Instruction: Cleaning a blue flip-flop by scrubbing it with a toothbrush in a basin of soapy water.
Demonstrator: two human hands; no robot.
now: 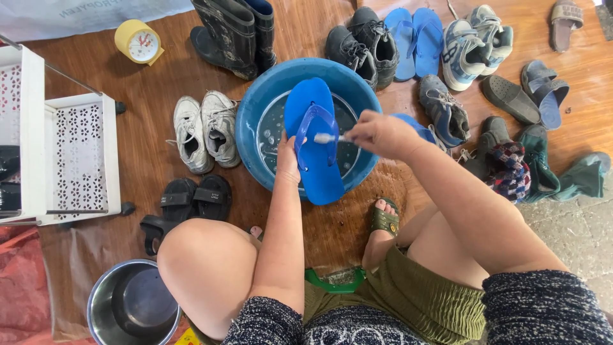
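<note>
Over the blue basin, left hand grips lengthwise flip-flop; right hand clenches brush.

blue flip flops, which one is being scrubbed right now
The blue flip flop held over the blue basin by the left hand, while the right hand works a small brush on its strap. The other pair lies on the floor.

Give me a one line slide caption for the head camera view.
Left hand holds a blue flip-flop over a basin while right hand brushes it with a toothbrush.
</note>
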